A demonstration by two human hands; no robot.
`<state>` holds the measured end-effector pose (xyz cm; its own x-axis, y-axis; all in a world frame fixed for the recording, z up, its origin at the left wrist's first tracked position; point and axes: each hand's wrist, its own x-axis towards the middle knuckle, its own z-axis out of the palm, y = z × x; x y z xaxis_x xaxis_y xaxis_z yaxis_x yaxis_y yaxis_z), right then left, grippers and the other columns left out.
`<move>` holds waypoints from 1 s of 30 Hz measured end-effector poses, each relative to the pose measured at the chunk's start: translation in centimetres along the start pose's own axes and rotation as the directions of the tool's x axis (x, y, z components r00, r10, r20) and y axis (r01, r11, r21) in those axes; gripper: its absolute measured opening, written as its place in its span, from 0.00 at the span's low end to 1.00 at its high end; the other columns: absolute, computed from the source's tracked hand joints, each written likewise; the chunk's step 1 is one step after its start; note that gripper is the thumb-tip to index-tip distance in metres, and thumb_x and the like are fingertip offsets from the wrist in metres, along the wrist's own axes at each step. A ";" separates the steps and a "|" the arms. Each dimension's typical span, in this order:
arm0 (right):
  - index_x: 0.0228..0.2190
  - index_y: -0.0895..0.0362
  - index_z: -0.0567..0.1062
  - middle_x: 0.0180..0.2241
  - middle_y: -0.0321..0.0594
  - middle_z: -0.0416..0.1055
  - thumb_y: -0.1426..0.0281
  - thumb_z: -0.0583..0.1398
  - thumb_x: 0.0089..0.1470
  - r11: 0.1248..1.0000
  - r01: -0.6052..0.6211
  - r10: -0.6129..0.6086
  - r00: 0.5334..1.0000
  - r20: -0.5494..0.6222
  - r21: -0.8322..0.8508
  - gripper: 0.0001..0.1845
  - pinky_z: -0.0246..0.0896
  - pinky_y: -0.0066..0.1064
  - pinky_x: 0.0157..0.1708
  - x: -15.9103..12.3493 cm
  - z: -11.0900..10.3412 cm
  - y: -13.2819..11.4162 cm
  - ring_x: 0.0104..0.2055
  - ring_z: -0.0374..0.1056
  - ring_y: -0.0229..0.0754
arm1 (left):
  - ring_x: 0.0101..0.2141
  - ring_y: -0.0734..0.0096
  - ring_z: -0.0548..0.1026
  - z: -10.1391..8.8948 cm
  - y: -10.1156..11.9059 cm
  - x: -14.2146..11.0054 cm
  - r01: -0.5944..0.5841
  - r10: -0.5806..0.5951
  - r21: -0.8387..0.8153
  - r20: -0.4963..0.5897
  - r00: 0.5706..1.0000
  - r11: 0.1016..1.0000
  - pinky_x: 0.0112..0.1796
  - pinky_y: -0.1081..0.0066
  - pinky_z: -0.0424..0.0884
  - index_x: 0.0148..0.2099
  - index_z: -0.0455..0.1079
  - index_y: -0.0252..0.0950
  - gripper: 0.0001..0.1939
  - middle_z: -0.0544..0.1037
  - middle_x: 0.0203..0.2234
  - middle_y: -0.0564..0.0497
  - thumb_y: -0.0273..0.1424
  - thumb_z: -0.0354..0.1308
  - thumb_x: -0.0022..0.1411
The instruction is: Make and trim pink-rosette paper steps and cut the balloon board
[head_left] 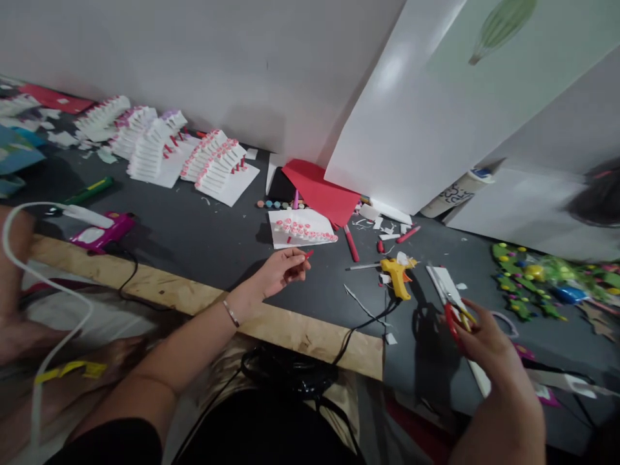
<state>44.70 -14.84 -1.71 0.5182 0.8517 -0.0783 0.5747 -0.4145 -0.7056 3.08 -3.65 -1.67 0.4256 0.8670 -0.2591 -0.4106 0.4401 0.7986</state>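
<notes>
My left hand [285,270] pinches a small red stick-like piece [309,254] just above the dark table. Close beyond it lies a white card [281,236] bearing a curved row of pink-and-white pieces. My right hand [491,342] is closed around scissors [455,316] with red and yellow handles, held over a long white strip [438,278]. Between the two hands a yellow glue gun [398,274] rests on its side. Red sticks [351,243] and white scraps [382,226] are scattered behind it.
Several finished-looking white models [220,165] stand at the back left. A red sheet [322,190] leans near the wall. A magenta device [104,231] sits left, beside another person's arm [12,278]. Green decorations [513,278] lie right. The glue gun's black cable [353,332] crosses the wooden edge.
</notes>
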 end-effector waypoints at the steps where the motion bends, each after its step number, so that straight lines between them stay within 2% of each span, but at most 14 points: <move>1: 0.48 0.55 0.67 0.19 0.31 0.67 0.51 0.66 0.33 0.999 -0.029 0.028 0.999 0.029 0.042 0.40 0.60 0.35 0.16 -0.8 -0.2 -0.9 0.17 0.62 0.43 | 0.20 0.80 0.72 0.0 0.0 0.0 0.007 -0.007 -0.003 0.010 1.000 1.000 0.20 0.78 0.58 0.29 0.68 0.34 0.11 0.77 0.22 0.53 0.32 0.67 0.53; 3: 0.48 0.52 0.66 0.20 0.29 0.65 0.49 0.66 0.36 0.999 -0.009 0.008 1.000 0.022 0.054 0.39 0.56 0.31 0.16 -2.4 -0.2 -2.7 0.17 0.60 0.40 | 0.20 0.79 0.73 0.2 -0.1 0.0 0.015 -0.015 -0.004 0.022 1.000 1.000 0.20 0.78 0.58 0.30 0.67 0.34 0.11 0.77 0.22 0.53 0.32 0.67 0.53; 6: 0.47 0.51 0.65 0.23 0.30 0.63 0.47 0.65 0.41 0.985 0.174 -0.173 0.984 0.032 -0.015 0.35 0.57 0.31 0.20 -4.7 0.9 -5.4 0.21 0.61 0.40 | 0.21 0.78 0.74 0.4 -0.3 -0.1 0.016 -0.016 -0.011 0.028 0.999 1.000 0.20 0.78 0.58 0.30 0.67 0.34 0.12 0.77 0.22 0.54 0.32 0.68 0.52; 10: 0.49 0.53 0.66 0.32 0.38 0.70 0.49 0.63 0.48 0.940 0.336 -0.318 0.923 0.216 -0.054 0.32 0.64 0.34 0.30 -7.4 4.1 -9.1 0.30 0.67 0.43 | 0.22 0.77 0.75 0.6 -0.3 -0.1 0.057 -0.054 -0.050 0.051 0.997 0.997 0.21 0.78 0.57 0.33 0.66 0.35 0.13 0.79 0.24 0.53 0.33 0.68 0.52; 15: 0.52 0.52 0.68 0.40 0.44 0.73 0.53 0.60 0.56 0.894 0.445 -0.401 0.842 0.362 -0.044 0.26 0.66 0.34 0.34 -9.0 7.4 -13.0 0.35 0.71 0.45 | 0.24 0.75 0.78 1.0 -0.2 -0.4 0.129 -0.121 -0.087 0.097 0.988 0.988 0.22 0.77 0.59 0.35 0.68 0.35 0.14 0.81 0.27 0.51 0.34 0.69 0.53; 18: 0.52 0.52 0.69 0.44 0.47 0.73 0.55 0.60 0.55 0.873 0.478 -0.407 0.824 0.393 -0.099 0.26 0.67 0.36 0.35 -9.1 8.3 -13.8 0.38 0.72 0.47 | 0.25 0.73 0.79 1.1 -0.3 -0.5 0.128 -0.117 -0.089 0.118 0.986 0.988 0.23 0.77 0.60 0.37 0.70 0.34 0.15 0.81 0.27 0.50 0.35 0.70 0.52; 24: 0.52 0.52 0.70 0.45 0.45 0.72 0.58 0.61 0.55 0.848 0.502 -0.395 0.812 0.429 -0.171 0.24 0.68 0.36 0.36 -9.8 8.8 -14.3 0.35 0.72 0.45 | 0.25 0.72 0.78 1.2 -0.4 -0.7 0.090 -0.087 -0.018 0.113 0.990 0.996 0.27 0.75 0.65 0.34 0.71 0.34 0.12 0.80 0.25 0.51 0.32 0.70 0.51; 30: 0.51 0.52 0.70 0.41 0.44 0.72 0.58 0.61 0.55 0.827 0.522 -0.403 0.810 0.426 -0.210 0.23 0.67 0.36 0.34 -10.4 9.3 -14.9 0.34 0.71 0.46 | 0.24 0.73 0.77 1.6 -0.3 -0.9 0.086 -0.092 0.048 0.151 0.984 0.995 0.28 0.73 0.68 0.34 0.70 0.35 0.11 0.78 0.23 0.53 0.32 0.69 0.52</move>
<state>24.93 -14.52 3.07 -0.0816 0.9935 -0.0789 0.8786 0.0344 -0.4762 4.07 -4.95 -0.78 0.5789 0.7773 -0.2463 -0.3331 0.5012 0.7987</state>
